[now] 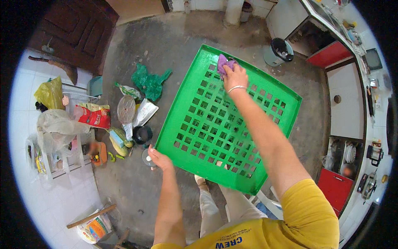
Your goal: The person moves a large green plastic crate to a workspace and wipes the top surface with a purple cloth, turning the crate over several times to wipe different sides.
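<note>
My right hand [237, 79] is bunching a purple cloth [224, 64] under curled fingers and pressing it against the far corner of a green tray [175, 118]. My left hand [161, 158] is steadying the tray at its left corner, thumb at the rim; its other fingers are hidden, so I cannot tell how tightly it is closing. The tray is sitting tilted in front of me above my legs, its square holes facing up. I judge that I am partway through wiping: the far corner is getting the cloth now, while the middle and near side are lying away from it. Glossy patches are showing, but I cannot tell which parts are done. Beyond, a green plastic bag [151, 82] is lying on the floor [124, 189].
</note>
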{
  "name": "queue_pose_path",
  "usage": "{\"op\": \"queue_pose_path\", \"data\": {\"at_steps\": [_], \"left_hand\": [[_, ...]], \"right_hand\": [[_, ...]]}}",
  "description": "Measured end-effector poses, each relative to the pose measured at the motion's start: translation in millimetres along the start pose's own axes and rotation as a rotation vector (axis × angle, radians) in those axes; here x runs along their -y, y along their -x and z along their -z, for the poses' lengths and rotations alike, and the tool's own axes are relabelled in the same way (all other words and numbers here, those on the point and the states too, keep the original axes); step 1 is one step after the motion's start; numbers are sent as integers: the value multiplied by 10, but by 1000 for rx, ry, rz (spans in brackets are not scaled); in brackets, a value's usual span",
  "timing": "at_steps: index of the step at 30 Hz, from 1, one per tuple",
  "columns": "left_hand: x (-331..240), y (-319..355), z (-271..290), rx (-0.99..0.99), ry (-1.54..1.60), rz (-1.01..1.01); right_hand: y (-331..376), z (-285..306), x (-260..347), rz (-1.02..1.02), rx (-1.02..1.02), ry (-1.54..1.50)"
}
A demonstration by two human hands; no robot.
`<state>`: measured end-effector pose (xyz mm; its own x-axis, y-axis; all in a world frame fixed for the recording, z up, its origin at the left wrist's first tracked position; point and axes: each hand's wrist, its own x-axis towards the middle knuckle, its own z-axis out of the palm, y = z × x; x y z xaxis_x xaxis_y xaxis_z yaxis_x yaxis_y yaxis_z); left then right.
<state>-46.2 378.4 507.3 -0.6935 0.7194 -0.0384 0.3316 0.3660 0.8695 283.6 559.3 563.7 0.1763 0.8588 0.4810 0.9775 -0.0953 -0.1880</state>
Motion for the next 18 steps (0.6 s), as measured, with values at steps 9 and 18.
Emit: {"op": "queue_pose_path", "data": {"at_steps": [9,18], "left_hand": [[191,-65,56,-66,-44,-7],[111,-61,-24,-41,27,-10]], "right_hand": [[1601,700,854,676,627,-490],[-112,-416,530,49,219,-93]]}}
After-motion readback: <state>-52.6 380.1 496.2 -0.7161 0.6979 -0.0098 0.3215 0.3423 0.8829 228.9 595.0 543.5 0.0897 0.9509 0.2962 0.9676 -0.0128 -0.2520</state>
